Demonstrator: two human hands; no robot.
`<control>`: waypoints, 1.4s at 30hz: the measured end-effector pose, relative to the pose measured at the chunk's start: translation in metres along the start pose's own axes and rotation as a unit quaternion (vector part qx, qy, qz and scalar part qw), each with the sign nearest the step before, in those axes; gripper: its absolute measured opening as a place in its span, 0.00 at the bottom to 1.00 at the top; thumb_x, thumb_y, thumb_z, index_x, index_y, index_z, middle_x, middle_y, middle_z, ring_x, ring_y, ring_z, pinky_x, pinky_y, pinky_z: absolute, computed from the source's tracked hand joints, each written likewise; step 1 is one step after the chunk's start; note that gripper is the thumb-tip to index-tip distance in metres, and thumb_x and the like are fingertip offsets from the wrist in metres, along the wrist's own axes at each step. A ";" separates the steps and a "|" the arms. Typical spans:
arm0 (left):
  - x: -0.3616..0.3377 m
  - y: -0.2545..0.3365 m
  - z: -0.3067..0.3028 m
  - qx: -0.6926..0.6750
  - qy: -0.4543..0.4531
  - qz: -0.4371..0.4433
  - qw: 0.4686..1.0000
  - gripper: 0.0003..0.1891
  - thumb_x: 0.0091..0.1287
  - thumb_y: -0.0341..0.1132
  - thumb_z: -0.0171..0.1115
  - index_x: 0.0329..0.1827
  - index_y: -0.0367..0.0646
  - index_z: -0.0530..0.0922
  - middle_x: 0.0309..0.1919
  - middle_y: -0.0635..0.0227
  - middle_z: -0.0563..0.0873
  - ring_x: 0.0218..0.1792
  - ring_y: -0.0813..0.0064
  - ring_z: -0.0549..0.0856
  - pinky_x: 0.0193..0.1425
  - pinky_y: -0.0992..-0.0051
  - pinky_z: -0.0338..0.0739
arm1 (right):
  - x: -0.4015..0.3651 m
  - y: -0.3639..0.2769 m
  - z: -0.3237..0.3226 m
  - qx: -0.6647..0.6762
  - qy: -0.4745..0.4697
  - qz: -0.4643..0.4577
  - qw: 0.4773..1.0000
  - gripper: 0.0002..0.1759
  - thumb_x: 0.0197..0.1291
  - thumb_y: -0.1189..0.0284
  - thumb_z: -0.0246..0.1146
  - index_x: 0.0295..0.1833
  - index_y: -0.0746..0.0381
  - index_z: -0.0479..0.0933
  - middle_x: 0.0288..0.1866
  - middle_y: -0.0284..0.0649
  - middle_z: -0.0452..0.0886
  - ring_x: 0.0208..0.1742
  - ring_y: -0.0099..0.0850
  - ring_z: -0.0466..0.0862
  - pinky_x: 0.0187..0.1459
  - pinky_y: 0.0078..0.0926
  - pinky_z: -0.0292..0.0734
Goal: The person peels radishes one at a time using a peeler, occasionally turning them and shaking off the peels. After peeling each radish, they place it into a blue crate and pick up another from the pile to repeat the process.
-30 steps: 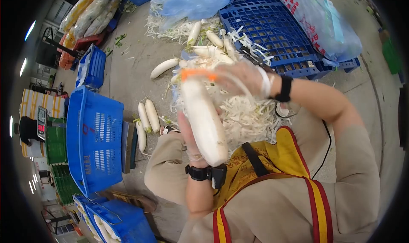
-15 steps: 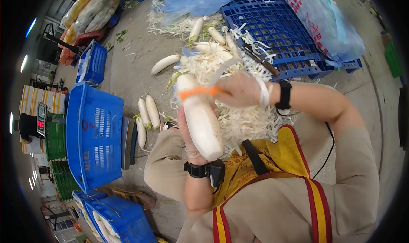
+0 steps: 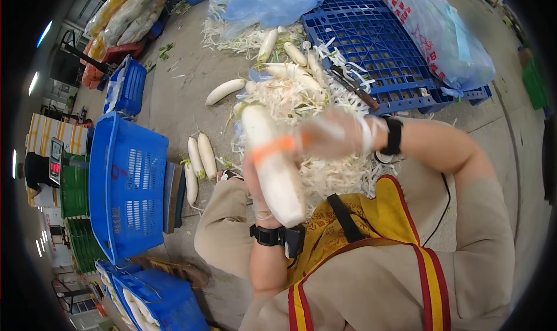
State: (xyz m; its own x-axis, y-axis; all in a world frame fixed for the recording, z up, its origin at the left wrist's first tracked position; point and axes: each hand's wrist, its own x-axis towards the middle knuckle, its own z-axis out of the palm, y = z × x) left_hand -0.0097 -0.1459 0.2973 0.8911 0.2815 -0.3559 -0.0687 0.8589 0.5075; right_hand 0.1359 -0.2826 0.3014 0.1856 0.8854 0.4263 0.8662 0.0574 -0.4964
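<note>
A large white daikon radish [image 3: 278, 183] lies along my left hand [image 3: 253, 186], whose fingers wrap round its underside. Over the daikon, my right hand [image 3: 336, 135] grips an orange peeler [image 3: 272, 149]; both are smeared by motion. The peeler's orange head crosses the daikon near its middle. Beneath and beyond my hands spreads a heap of pale peel strips [image 3: 342, 177]. Several whole daikons, one of them this curved daikon [image 3: 225, 91], lie on and around the heap.
On the left stand a tall blue basket [image 3: 130, 186] and a blue crate of daikons [image 3: 174, 302]. A blue pallet [image 3: 371, 52] bears a full plastic bag [image 3: 441, 41] at the upper right. A knife [image 3: 362, 96] rests by the pallet's edge. Three daikons [image 3: 206, 155] lie beside the basket.
The peeler and my right hand have moved down along the daikon, toward my body. The daikon's near end has dropped slightly. A peel strip that rose from the peeler no longer shows.
</note>
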 end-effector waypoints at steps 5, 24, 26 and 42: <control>-0.006 0.004 -0.012 -0.013 -0.009 0.015 1.000 0.29 0.68 0.59 0.45 0.56 0.40 0.71 0.37 0.55 0.83 0.32 0.65 0.85 0.36 0.70 0.84 | -0.001 -0.010 0.020 0.004 -0.065 0.059 0.996 0.12 0.62 0.59 0.57 0.45 0.52 0.77 0.16 0.39 0.75 0.16 0.39 0.78 0.16 0.34 0.71; 0.000 0.005 -0.003 0.001 -0.033 0.011 0.999 0.32 0.69 0.61 0.40 0.53 0.39 0.73 0.36 0.58 0.84 0.36 0.68 0.84 0.35 0.72 0.82 | -0.003 -0.031 -0.018 0.102 0.038 0.032 0.994 0.08 0.54 0.67 0.63 0.38 0.59 0.78 0.21 0.39 0.77 0.20 0.37 0.79 0.22 0.31 0.72; 0.006 0.012 -0.023 0.060 -0.009 0.035 0.998 0.33 0.68 0.64 0.41 0.52 0.40 0.73 0.37 0.60 0.83 0.35 0.69 0.84 0.35 0.73 0.83 | -0.012 -0.040 0.003 0.059 0.062 -0.054 0.995 0.10 0.55 0.67 0.60 0.43 0.53 0.78 0.18 0.39 0.76 0.16 0.39 0.78 0.21 0.35 0.73; -0.011 0.006 -0.005 0.019 -0.028 0.043 0.998 0.27 0.70 0.57 0.43 0.58 0.42 0.70 0.42 0.62 0.82 0.37 0.70 0.84 0.35 0.72 0.83 | -0.007 -0.029 0.003 0.093 -0.020 -0.069 0.993 0.12 0.51 0.62 0.66 0.32 0.57 0.75 0.19 0.40 0.77 0.18 0.41 0.78 0.21 0.35 0.72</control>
State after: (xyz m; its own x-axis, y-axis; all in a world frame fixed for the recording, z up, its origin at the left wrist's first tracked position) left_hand -0.0219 -0.1413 0.3002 0.9064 0.3286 -0.2656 -0.1301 0.8151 0.5645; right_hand 0.1083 -0.2891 0.3108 0.0498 0.8802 0.4719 0.7808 0.2604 -0.5680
